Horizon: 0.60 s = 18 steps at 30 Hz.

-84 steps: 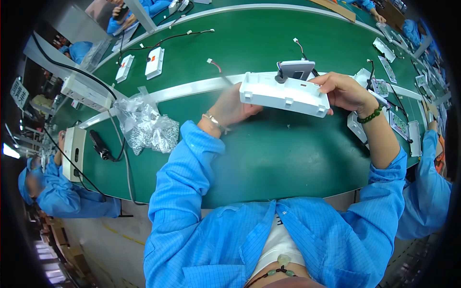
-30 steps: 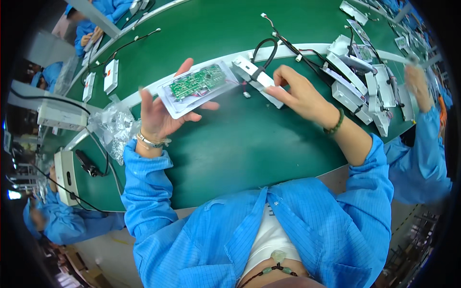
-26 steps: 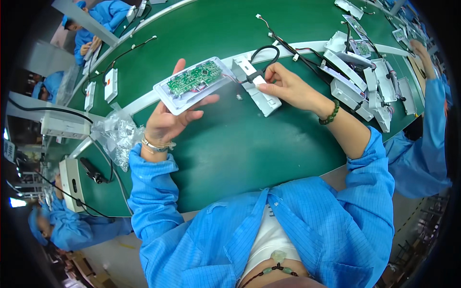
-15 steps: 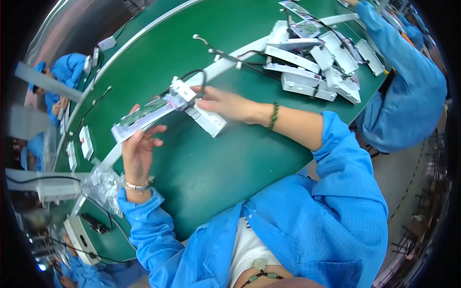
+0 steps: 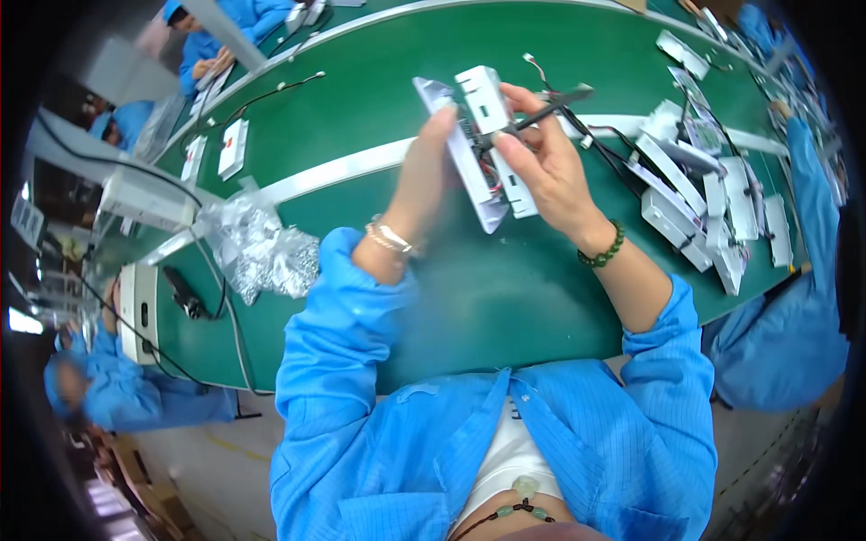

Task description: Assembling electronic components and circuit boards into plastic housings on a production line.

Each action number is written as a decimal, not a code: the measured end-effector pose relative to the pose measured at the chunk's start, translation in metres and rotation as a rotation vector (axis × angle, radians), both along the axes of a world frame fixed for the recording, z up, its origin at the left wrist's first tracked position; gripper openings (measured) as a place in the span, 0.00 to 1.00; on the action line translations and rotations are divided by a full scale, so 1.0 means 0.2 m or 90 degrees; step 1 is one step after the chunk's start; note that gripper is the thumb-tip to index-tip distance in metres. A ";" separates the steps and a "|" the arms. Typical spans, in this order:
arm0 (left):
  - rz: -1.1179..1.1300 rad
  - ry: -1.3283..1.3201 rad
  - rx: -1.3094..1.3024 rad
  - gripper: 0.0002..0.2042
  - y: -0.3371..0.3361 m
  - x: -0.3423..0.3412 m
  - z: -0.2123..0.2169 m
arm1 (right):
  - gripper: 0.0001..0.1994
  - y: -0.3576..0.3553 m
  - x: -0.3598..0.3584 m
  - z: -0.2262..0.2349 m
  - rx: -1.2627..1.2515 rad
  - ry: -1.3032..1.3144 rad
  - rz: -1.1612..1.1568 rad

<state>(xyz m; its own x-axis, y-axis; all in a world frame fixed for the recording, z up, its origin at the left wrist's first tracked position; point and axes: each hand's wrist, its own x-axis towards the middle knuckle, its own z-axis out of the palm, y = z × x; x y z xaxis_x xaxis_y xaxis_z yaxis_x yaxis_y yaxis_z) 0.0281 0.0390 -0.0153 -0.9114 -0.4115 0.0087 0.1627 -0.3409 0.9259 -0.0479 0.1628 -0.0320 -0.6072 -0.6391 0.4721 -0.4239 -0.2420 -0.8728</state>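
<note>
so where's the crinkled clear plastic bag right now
In the head view the plastic bag lies on the green table, left of the person's left forearm.

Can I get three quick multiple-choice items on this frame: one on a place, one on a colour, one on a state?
1. Where does the crumpled clear plastic bag lie?
A. on the green table, to the person's left
B. among the white casings at the right
C. in the right hand

2. What colour are the beads of the bracelet on the right wrist?
A. red
B. green
C. white

3. How is the white casing held?
A. flat on the table, untouched
B. lifted off the table between both hands
C. in the left hand alone

Key: 1 A, the bag sits left of the left sleeve. 2 B, the beads show dark green. 3 B, the left hand and the right hand both grip it above the table.
</note>
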 end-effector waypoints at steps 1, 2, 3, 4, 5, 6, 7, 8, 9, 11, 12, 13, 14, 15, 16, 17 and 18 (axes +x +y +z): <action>-0.008 0.012 -0.049 0.22 -0.04 -0.02 -0.05 | 0.24 -0.01 0.00 0.01 -0.005 0.017 -0.010; 0.007 0.017 -0.079 0.23 -0.05 -0.02 -0.07 | 0.24 -0.01 0.02 0.03 0.011 -0.014 -0.002; 0.020 0.023 -0.109 0.24 -0.04 -0.03 -0.07 | 0.23 -0.01 0.02 0.04 0.029 -0.044 0.004; 0.039 0.037 -0.128 0.25 -0.04 -0.03 -0.08 | 0.23 -0.02 0.03 0.05 0.033 -0.042 0.009; 0.042 0.038 -0.122 0.25 -0.03 -0.04 -0.08 | 0.24 -0.02 0.03 0.06 0.016 -0.057 0.017; 0.041 0.042 -0.139 0.25 -0.03 -0.04 -0.08 | 0.24 -0.02 0.04 0.06 0.000 -0.073 0.025; 0.041 0.046 -0.157 0.26 -0.02 -0.05 -0.08 | 0.24 -0.03 0.04 0.07 0.007 -0.071 0.027; 0.037 0.053 -0.173 0.27 -0.01 -0.05 -0.06 | 0.24 -0.03 0.04 0.08 -0.012 -0.032 0.008; 0.039 0.056 -0.165 0.27 0.01 -0.06 -0.06 | 0.25 -0.04 0.04 0.09 -0.031 0.008 -0.009; 0.093 0.134 -0.245 0.29 0.04 -0.10 -0.06 | 0.26 -0.05 0.04 0.09 -0.004 0.018 -0.009; 0.123 0.096 -0.282 0.30 0.02 -0.12 -0.09 | 0.26 -0.07 0.04 0.08 -0.061 0.000 0.009; 0.130 0.098 -0.275 0.30 0.03 -0.13 -0.10 | 0.27 -0.09 0.04 0.07 -0.118 -0.018 0.027; 0.131 0.116 -0.276 0.31 0.04 -0.13 -0.09 | 0.28 -0.09 0.04 0.07 -0.099 -0.026 0.049; 0.133 0.134 -0.277 0.31 0.05 -0.12 -0.08 | 0.28 -0.08 0.02 0.07 -0.092 -0.023 0.057; 0.125 0.132 -0.284 0.31 0.06 -0.11 -0.08 | 0.29 -0.08 -0.01 0.08 -0.034 0.054 0.038; 0.133 0.135 -0.279 0.31 0.06 -0.10 -0.08 | 0.30 -0.08 -0.02 0.09 0.022 0.131 0.017; 0.091 0.134 -0.315 0.31 0.05 -0.08 -0.07 | 0.33 -0.08 -0.01 0.09 0.030 0.147 0.024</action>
<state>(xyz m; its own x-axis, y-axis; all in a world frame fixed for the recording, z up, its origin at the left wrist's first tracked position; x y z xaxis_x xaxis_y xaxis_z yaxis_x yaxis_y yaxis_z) 0.0112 0.0494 -0.0290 -0.8048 -0.4314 0.4077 0.3739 0.1650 0.9127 -0.0504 0.1463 -0.0131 -0.4625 -0.6833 0.5650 -0.6046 -0.2231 -0.7646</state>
